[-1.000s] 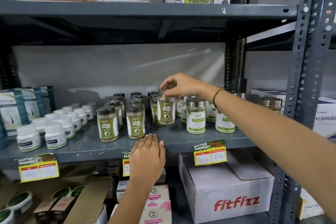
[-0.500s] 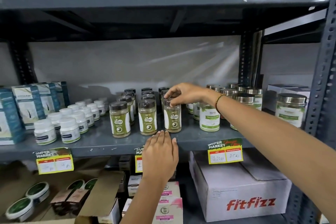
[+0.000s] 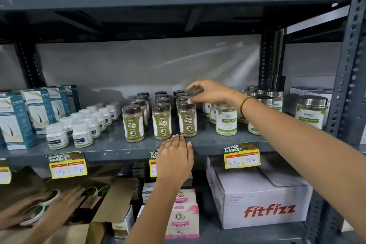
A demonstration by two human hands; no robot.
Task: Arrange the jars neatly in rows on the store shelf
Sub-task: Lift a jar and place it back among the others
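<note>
Green-labelled jars with brown lids stand in three rows on the grey middle shelf (image 3: pixel 111 147); the front ones are the left jar (image 3: pixel 133 125), the middle jar (image 3: pixel 162 123) and the right jar (image 3: pixel 187 121). My right hand (image 3: pixel 208 93) hovers just above the right jar's lid, fingers curled and apart, holding nothing. My left hand (image 3: pixel 175 156) lies flat on the shelf's front edge, fingertips just in front of the middle and right jars. Larger silver-lidded jars (image 3: pixel 226 121) stand to the right, partly behind my right forearm.
Small white bottles (image 3: pixel 79 130) and blue boxes (image 3: pixel 15 123) fill the shelf's left part. A single silver-lidded jar (image 3: pixel 312 113) stands by the right upright. Below are a Fitfizz carton (image 3: pixel 257 200), pink boxes (image 3: pixel 185 222) and another person's blurred hands (image 3: pixel 59 210) over an open carton.
My right hand carried a green jar to the front of the right row, set it down and lifted off its lid. The left hand stayed on the shelf edge.
</note>
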